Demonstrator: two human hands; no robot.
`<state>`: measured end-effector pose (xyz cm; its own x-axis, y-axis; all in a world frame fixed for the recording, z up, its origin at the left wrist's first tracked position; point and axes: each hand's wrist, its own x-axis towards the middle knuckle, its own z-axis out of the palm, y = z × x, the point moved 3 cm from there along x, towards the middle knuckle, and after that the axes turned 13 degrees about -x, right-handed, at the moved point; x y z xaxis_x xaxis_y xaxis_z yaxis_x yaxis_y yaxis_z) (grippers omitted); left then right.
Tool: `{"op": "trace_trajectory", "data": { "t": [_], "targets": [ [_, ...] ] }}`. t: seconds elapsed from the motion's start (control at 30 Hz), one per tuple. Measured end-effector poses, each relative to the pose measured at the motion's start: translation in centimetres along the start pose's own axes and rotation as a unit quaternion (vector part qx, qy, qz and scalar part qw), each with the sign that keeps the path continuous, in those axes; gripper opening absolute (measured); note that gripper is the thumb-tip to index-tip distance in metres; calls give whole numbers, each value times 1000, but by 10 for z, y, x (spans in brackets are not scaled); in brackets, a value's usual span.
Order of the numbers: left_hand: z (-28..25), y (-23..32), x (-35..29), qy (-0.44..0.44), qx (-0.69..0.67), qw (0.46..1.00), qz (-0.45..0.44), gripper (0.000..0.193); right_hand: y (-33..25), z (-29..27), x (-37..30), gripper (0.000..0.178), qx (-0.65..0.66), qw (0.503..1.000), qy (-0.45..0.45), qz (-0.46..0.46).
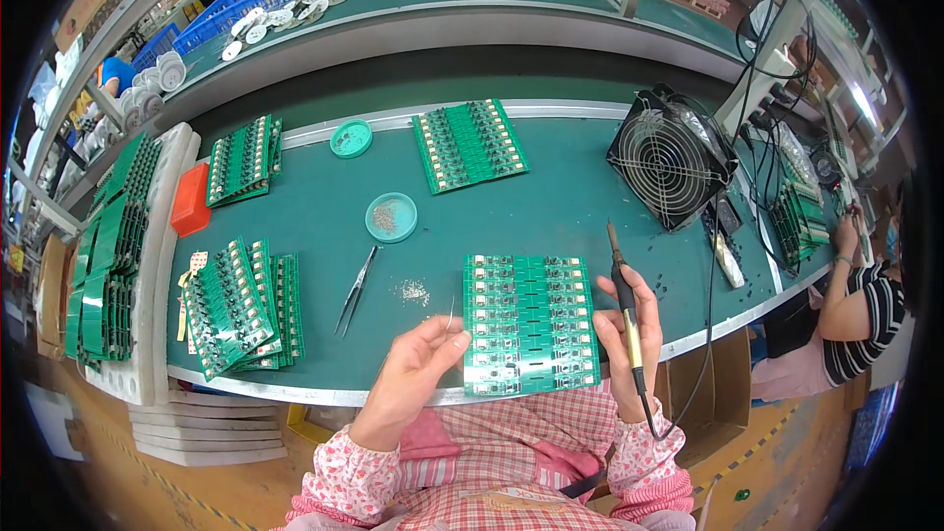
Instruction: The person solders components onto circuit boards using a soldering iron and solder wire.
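A green circuit board panel point(531, 329), lined with rows of small parts, is raised at the table's near edge. My left hand point(421, 362) pinches its left edge, and a thin wire point(452, 312) sticks up from the same fingers. Closed around a soldering iron point(629, 320), my right hand point(637, 339) also steadies the panel's right edge with its fingers. The iron's tip points up and away from the panel. Metal tweezers point(356, 290) lie left of my left hand, beside a scatter of tiny pale parts point(413, 292).
Two turquoise dishes point(391, 239) point(350, 139) stand farther back. Stacked panels point(241, 310) lie at left, with others point(470, 146) at the back. A black fan point(672, 159) stands at right, near the iron's cord point(710, 305). A co-worker point(851, 320) sits at far right.
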<state>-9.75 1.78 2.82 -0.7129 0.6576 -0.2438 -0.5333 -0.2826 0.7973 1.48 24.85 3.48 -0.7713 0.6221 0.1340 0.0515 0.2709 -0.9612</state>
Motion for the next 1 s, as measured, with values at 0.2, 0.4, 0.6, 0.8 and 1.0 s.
{"op": "trace_trajectory", "data": {
  "t": [0.2,0.4,0.6,0.8,1.0],
  "targets": [
    [5,3,-3,9,17,1000,6,24,2,0,-1,55,-39,999,-8,-24],
    [2,1,-2,10,11,1000,19,26,-5,3,-3,38,19,1000,-3,9],
    [5,0,-4,26,10,999,42,26,-2,2,-6,30,5,1000,-11,-2],
    [3,-2,-4,21,17,998,56,28,-2,3,-9,21,-8,1000,-19,0],
    [2,-3,-1,22,14,998,61,30,-1,4,-8,16,-44,998,-16,-30]
  ]
}}
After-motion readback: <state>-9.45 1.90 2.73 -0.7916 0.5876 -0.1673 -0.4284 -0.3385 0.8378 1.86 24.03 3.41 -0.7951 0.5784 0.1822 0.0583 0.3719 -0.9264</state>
